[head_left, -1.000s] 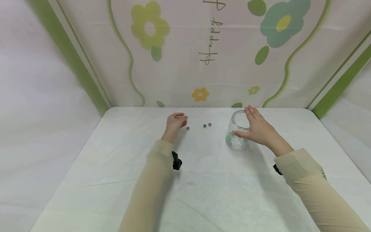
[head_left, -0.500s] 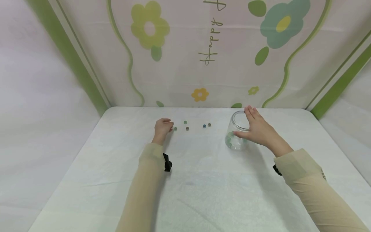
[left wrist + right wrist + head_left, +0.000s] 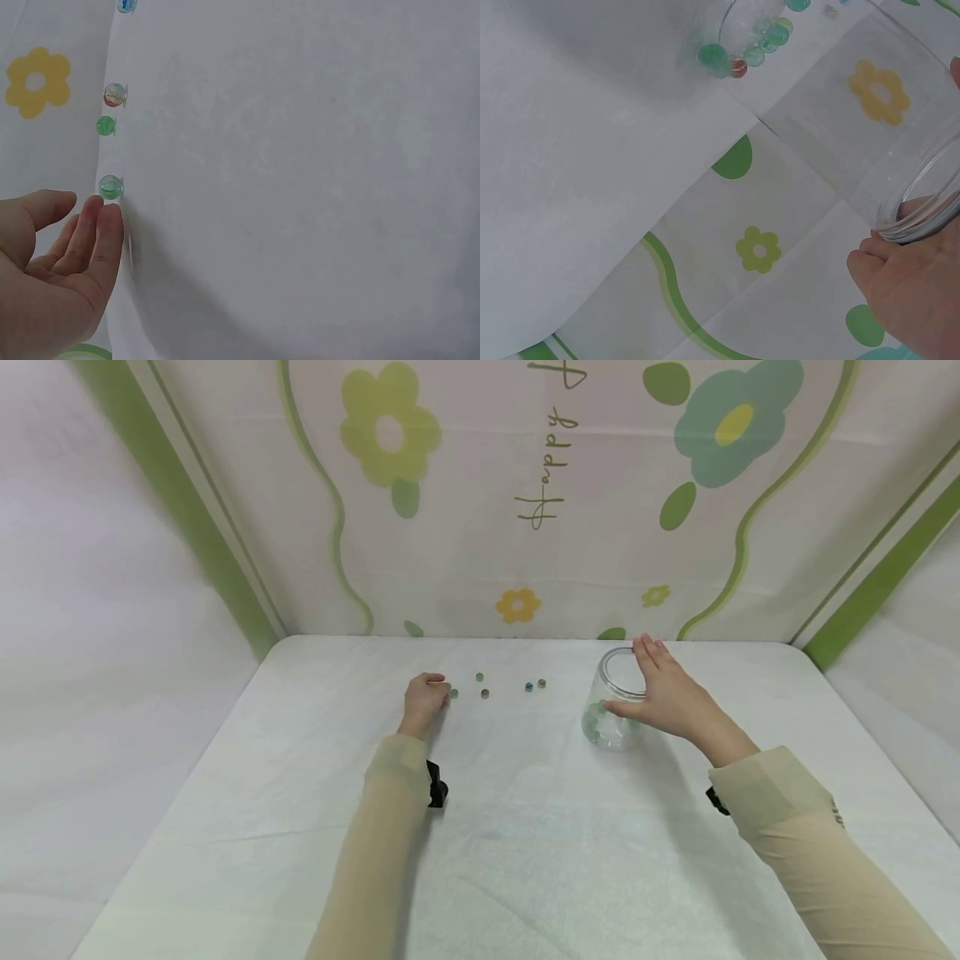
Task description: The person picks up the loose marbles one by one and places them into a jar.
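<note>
Nothing is gripped by the left hand; its thumb and fingertips are held apart, just beside a green marble, and whether contact is made cannot be told. By the right hand, the clear jar is held at its rim and side, between spread thumb and fingers. Inside its base, several green balls and 1 red ball are seen. Between hand and jar, 4 more marbles are scattered on the white table, which is backed by a flower-printed cloth.
</note>
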A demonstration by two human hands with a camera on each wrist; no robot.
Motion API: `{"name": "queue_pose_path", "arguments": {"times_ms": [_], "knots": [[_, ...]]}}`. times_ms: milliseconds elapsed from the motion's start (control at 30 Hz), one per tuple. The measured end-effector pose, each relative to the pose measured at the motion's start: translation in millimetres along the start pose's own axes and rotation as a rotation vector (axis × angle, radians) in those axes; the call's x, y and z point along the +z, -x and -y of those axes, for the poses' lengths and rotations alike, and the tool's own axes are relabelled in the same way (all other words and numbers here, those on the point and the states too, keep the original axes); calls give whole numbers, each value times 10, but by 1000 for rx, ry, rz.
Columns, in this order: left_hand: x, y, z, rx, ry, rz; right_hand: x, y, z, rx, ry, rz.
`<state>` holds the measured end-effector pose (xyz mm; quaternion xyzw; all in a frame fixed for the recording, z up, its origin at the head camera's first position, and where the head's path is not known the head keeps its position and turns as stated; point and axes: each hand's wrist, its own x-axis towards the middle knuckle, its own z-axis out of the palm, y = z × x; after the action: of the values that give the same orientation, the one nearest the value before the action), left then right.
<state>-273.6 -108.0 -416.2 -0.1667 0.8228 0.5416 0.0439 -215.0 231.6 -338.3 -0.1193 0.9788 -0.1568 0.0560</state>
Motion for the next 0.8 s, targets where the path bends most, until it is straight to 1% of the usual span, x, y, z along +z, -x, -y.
{"name": "queue_pose_path", "arguments": {"times_ms": [233,433,533,667,800], "knots": [[39,40,9,33,-68,-10,3,-4,-5,0,-5,0],[66,22,36,76,-108,-17,2,-2,-5,0,2,-2],[74,19,44,96,-146,-29,4,-3,-6,-1,4,-2],[92,20,48,105,-182,-41,9,-5,-9,-3,0,-4],[104,17,48,102,-195,-47,12,0,-13,-1,2,-6]]}}
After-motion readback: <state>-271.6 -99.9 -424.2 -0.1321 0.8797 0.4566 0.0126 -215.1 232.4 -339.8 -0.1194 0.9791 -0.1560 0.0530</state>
